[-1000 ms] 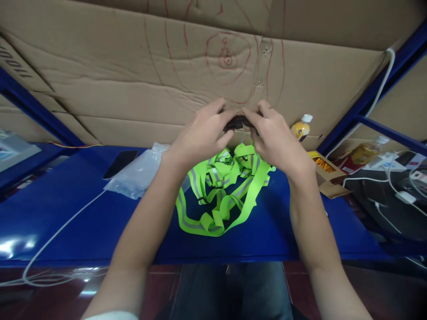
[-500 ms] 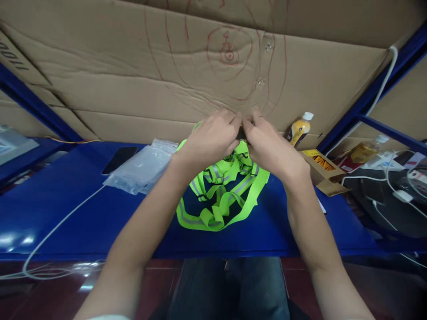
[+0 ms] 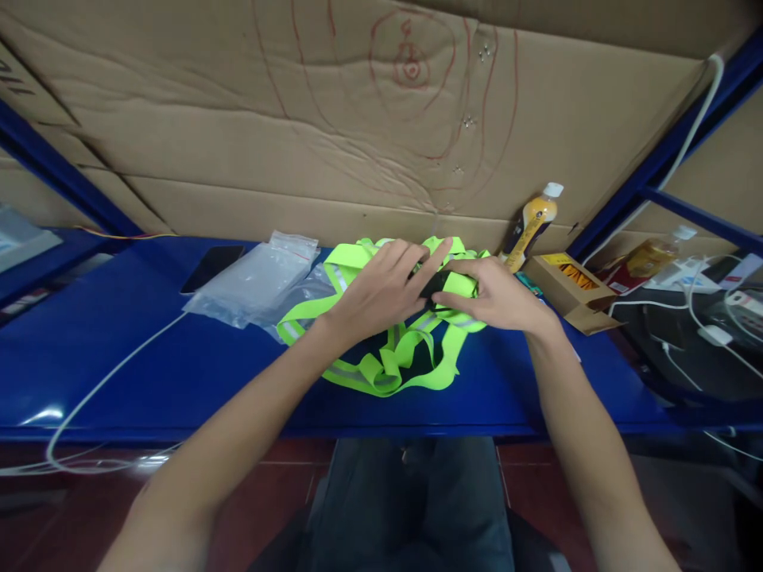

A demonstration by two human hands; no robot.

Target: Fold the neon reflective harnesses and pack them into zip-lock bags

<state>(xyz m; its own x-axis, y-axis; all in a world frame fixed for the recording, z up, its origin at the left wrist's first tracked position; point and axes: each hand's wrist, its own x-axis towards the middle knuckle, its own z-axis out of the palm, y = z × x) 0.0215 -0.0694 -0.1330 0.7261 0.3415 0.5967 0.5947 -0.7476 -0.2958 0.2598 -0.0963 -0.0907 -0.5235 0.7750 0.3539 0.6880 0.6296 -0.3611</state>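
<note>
Lime-green straps (image 3: 407, 348) at the fingers (image 3: 434, 264), short of the blue table's front edge (image 3: 250, 433)

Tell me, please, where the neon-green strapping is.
In the head view, the strapping is heaped centrally, partly behind the left hand and right hand, mostly right of the plastic bags.

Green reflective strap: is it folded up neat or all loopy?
Loopy, not folded neatly: the green reflective strap lies in loose loops and curls on the blue tabletop.
</note>
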